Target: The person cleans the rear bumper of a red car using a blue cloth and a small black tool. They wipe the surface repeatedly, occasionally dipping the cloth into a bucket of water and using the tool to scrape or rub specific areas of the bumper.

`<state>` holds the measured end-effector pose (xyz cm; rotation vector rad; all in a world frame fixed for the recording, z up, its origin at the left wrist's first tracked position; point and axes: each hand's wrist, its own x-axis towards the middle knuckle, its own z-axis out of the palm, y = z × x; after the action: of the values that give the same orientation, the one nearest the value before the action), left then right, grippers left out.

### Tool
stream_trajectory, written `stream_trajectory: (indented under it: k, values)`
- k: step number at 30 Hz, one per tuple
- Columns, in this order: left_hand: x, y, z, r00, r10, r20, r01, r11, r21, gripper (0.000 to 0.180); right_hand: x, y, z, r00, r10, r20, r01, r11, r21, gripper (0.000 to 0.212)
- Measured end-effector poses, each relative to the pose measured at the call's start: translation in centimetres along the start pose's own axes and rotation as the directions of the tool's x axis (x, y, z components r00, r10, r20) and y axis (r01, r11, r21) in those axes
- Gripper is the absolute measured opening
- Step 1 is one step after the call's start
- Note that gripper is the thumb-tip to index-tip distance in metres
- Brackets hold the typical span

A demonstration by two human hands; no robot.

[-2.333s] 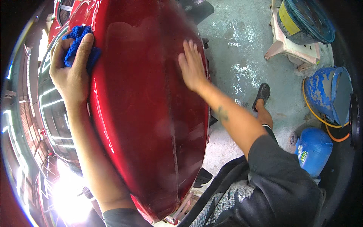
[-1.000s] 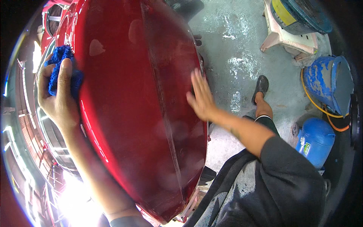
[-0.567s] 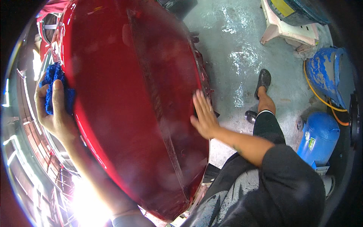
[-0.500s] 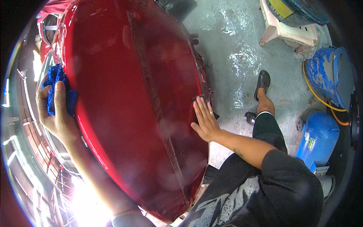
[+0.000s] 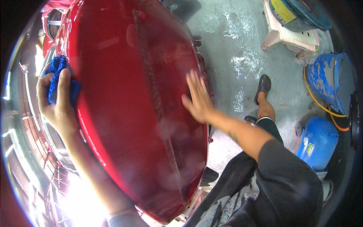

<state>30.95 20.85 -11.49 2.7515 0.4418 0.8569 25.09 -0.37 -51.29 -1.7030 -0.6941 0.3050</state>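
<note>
A glossy red car body panel (image 5: pixel 109 102) fills the middle of the view, with a dull, dark scuffed strip (image 5: pixel 151 87) running lengthwise down it. At the panel's left edge, my left hand (image 5: pixel 56 102) is closed around a bunched blue cloth (image 5: pixel 57 81). My right hand (image 5: pixel 198 98) lies over the panel near its right edge, palm down with fingers stretched out, slightly blurred. Something dark shows beside its fingers; whether this is a thin sheet under the palm, I cannot make out.
Wet-looking grey floor (image 5: pixel 223 64) lies right of the panel. A white stool (image 5: pixel 281 36) bears a dark tub (image 5: pixel 298 17). Below it are a worn blue container (image 5: pixel 325 77), a yellow-orange hose (image 5: pixel 315 98) and a blue tank (image 5: pixel 319 140). Strong glare comes from the lower left.
My right hand has slid a little up and left along the panel, away from its edge. My left hand keeps hold of the cloth. The view has shifted slightly.
</note>
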Motion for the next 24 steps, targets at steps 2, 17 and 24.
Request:
stream_trajectory:
  k: [2, 17, 24]
  values:
    - [0.5, 0.4, 0.3, 0.999, -0.014, 0.041, 0.018, 0.996, -0.09, 0.028, 10.7, 2.8, -1.7, 0.989, 0.019, -0.146, -0.019, 1.0, 0.005, 0.084]
    - [0.6, -0.6, -0.3, 1.0, 0.004, 0.028, -0.002, 0.998, -0.066, 0.026, 8.7, 0.2, -1.4, 0.999, -0.013, -0.043, 0.017, 0.997, 0.075, 0.08]
    - [0.4, -1.4, -0.9, 0.999, 0.044, 0.001, -0.043, 0.997, -0.059, 0.032, -7.1, -4.5, 0.9, 0.975, -0.125, 0.183, 0.114, 0.991, 0.073, 0.089]
